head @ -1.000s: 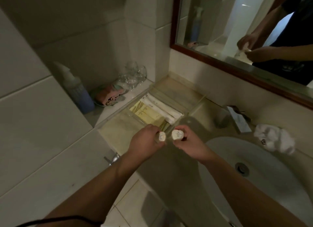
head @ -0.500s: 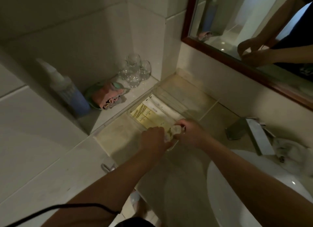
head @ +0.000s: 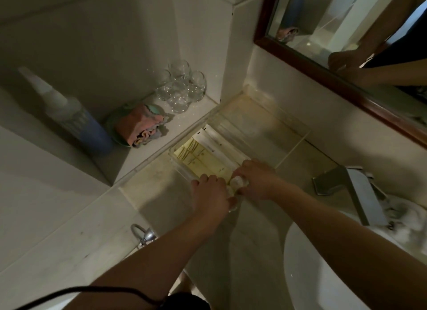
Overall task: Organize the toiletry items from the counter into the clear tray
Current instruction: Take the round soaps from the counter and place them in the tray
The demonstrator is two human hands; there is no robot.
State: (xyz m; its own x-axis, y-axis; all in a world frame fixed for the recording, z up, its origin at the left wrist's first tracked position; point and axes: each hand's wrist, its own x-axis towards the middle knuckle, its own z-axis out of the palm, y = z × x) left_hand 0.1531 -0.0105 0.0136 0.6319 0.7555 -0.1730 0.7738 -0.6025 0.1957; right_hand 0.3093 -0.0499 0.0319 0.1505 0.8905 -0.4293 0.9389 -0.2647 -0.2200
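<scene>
Left hand (head: 209, 194) and right hand (head: 256, 182) each grip a small bottle (head: 238, 182) (blurred) — at the clear tray (head: 265, 134)'s near edge.

Both bare forearms reach forward and meet near the middle. The left hand (head: 209, 194) comes in from the lower left, palm down, knuckles up, its fingers curled under so that the tips are hidden. The right hand (head: 255, 180) comes in from the lower right, its wrist bent a little inward, fingers folded and pinched closed around something small and pale between the two hands. The hands sit just beside each other, thumbs side to thumbs side, nearly touching. Whether the left hand grips anything cannot be told.
</scene>
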